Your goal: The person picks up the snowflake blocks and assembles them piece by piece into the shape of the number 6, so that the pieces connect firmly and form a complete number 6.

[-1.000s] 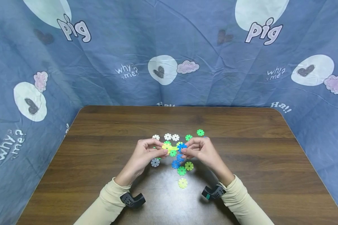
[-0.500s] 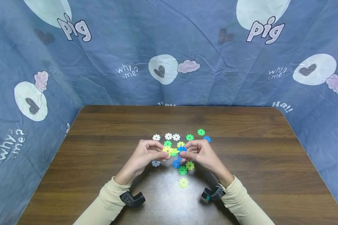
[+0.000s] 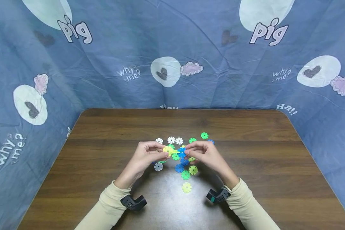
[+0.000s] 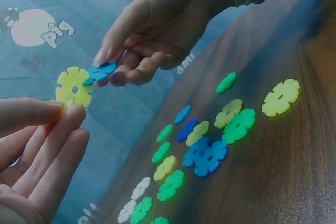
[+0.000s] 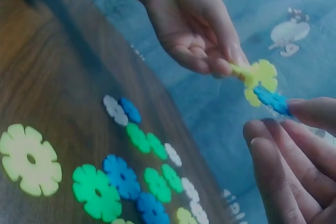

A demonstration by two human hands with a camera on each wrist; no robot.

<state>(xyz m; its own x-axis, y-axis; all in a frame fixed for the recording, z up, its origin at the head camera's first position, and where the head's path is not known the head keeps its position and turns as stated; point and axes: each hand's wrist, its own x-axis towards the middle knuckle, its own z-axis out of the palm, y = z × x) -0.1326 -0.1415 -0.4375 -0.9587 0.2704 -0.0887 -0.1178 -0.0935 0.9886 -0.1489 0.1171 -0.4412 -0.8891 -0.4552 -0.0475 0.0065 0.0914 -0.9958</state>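
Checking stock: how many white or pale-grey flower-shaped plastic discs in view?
4: left white disc, middle white disc, right white disc in the back row; pale-grey disc nearer the front. The left hand may hide more.

Discs [image 3: 186,186] on table [image 3: 247,143], cloth [image 3: 118,91] behind

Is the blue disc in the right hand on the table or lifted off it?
Lifted off: the right hand pinches the blue notched disc, and both wrist views show it against the patterned backdrop.
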